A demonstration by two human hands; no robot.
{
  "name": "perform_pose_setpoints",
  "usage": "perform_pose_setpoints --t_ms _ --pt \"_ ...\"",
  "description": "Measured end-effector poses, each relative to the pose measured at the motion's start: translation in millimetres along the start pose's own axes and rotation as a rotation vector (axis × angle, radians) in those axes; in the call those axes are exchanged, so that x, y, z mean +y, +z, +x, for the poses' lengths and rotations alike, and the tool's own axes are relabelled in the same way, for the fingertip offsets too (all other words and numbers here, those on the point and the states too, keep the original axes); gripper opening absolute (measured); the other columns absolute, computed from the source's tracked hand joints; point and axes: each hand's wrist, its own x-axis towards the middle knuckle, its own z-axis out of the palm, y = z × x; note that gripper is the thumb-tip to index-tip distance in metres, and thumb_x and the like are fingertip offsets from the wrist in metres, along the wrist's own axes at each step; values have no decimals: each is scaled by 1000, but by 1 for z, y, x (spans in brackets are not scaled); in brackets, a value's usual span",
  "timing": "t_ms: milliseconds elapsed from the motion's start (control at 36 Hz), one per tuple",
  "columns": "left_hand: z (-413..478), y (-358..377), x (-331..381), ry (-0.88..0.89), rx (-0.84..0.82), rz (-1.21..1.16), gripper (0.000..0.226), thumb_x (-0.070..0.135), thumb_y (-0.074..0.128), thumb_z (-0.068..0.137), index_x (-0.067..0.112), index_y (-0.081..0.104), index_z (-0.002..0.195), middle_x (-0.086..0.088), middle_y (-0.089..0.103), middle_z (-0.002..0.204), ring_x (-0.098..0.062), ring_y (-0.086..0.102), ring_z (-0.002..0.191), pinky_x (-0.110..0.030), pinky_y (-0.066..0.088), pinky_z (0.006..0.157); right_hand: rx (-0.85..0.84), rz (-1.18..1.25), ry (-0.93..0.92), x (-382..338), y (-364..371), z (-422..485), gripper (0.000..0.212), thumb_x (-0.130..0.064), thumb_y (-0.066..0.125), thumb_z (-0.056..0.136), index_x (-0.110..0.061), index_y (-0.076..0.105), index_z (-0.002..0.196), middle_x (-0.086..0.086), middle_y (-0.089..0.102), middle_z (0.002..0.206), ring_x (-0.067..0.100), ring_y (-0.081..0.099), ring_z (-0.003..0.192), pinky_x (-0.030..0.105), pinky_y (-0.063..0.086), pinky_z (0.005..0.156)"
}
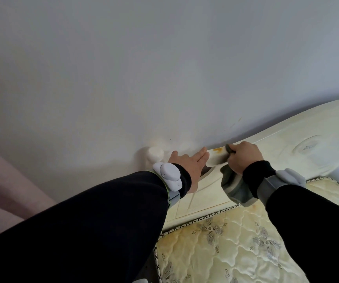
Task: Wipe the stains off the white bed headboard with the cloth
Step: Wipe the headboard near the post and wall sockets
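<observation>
A: Item one, the headboard (287, 144)?
B: White, carved, curved top edge. It stands against the pale wall (144, 68), with a round knob (155, 154) at its left end.

A: Stain (217, 150)?
B: One orange-yellow smear on the top edge, between the two hands.

A: Cloth (236, 190)?
B: Dark grey-green. Its upper end is bunched against the headboard's top edge, just right of the stain. The rest hangs down over the headboard's face, below the wrist.

A: Right hand (243, 158)?
B: Fingers curled round the cloth, gripping it and pressing it to the edge.

A: Left hand (191, 166)?
B: Fingers straight and together, holding nothing. It lies flat on the headboard, fingertips just left of the stain.

A: Worn items?
B: Dark sleeves. A white wrist device (167, 175) on the left arm, a grey-strapped one (289, 176) on the right.

A: Remainder?
B: Quilted cream mattress (236, 242) with a floral pattern below the headboard; pink fabric (5, 190) at far left
</observation>
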Motion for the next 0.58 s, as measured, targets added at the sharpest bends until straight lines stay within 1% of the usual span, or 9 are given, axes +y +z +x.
perform_pose_setpoints --t_ms 83,167,222,306,389,417,444,528,583 --pt "1 0 0 1 6 -1 98 20 57 86 26 -8 160 11 -19 167 -29 54 121 -55 28 112 3 23 -26 -7 7 -3 37 -16 52 87 -21 70 119 16 62 106 39 57 104 36 49 88" --pt "0 -1 -2 8 4 0 99 20 59 86 25 -6 160 9 -18 167 -30 55 119 -55 30 111 -31 22 -58 -3 6 -7 44 -18 51 89 -30 64 129 13 61 106 38 57 104 35 48 90" --pt "0 -2 -2 10 3 1 99 21 60 86 25 -6 160 8 -18 167 -30 56 118 -56 31 111 -55 18 -40 2 0 -7 51 -16 52 85 -35 63 131 11 63 109 35 59 105 33 48 91" --pt "0 -3 -1 6 -9 2 100 20 59 86 25 -8 160 8 -19 167 -30 55 118 -56 30 111 -46 14 6 -1 -7 -2 47 -13 54 81 -31 70 121 11 68 111 34 60 103 34 51 90" --pt "0 -3 0 -7 -24 -3 99 19 57 85 26 -8 160 10 -20 167 -30 56 117 -58 27 113 -37 -5 -21 -15 -3 -1 30 -11 55 76 -19 73 100 13 68 101 34 57 89 32 49 80" --pt "0 -4 0 -8 -28 2 99 19 57 85 26 -8 160 10 -20 167 -30 57 117 -59 25 114 -39 -7 -35 -18 -1 -2 27 -11 55 76 -17 71 98 14 67 101 33 56 88 32 47 78" --pt "0 -5 0 -6 -33 8 99 20 57 85 25 -7 160 10 -20 167 -30 58 116 -60 23 114 -48 -9 -49 -20 1 -3 28 -12 55 78 -17 71 100 14 66 102 34 57 91 33 47 80" --pt "-1 -8 0 2 -57 21 97 21 57 87 24 -8 160 9 -20 167 -31 61 111 -62 22 115 -86 -18 -73 -13 1 -5 38 -14 55 84 -21 69 119 16 64 111 37 58 105 34 47 89" --pt "-1 -9 1 4 -64 20 97 21 56 88 24 -9 160 8 -21 167 -32 62 109 -63 22 115 -97 -2 -64 -6 -2 -4 43 -12 54 84 -26 69 122 16 66 113 37 58 107 32 47 90"
